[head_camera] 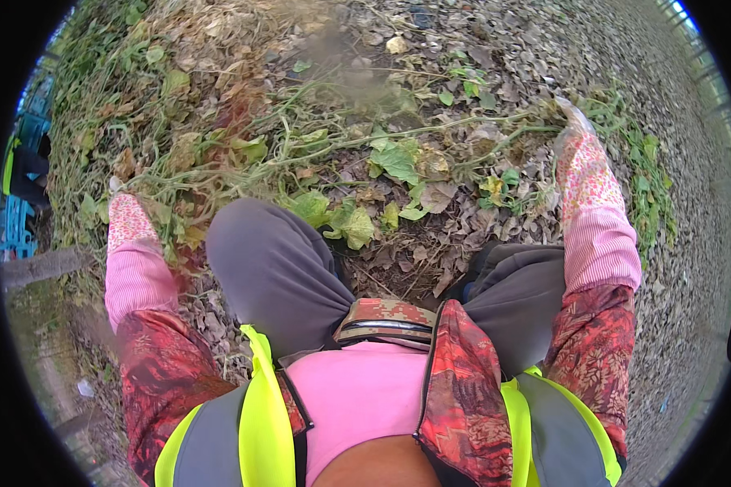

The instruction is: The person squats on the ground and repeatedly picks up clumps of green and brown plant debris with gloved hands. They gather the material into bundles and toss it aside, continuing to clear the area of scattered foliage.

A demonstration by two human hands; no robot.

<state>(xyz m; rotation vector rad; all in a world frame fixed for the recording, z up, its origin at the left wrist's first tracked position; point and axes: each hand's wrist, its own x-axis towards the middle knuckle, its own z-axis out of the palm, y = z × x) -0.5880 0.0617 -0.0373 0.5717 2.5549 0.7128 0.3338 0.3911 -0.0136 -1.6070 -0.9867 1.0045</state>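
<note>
Green and yellowing vines (353, 141) run across leaf litter in front of my knees. My left hand (116, 184), small at the end of a floral sleeve cover, is at the vines' left side; its fingers are too hidden to read. On the right, my right hand (572, 120), in a pale, translucent glove, reaches into the tangle where long stems meet it. Whether its fingers are closed on a stem cannot be told. Broad green leaves (396, 161) and a yellowish leaf (358, 227) lie between the two hands.
Dry leaves (524, 55) cover the ground ahead and to the right. Blue plastic crates (17, 225) stand at the far left, by a person in dark clothing (29, 173). A grey post or trunk (45, 266) lies below them. Another heap of green vines (649, 182) is beyond my right arm.
</note>
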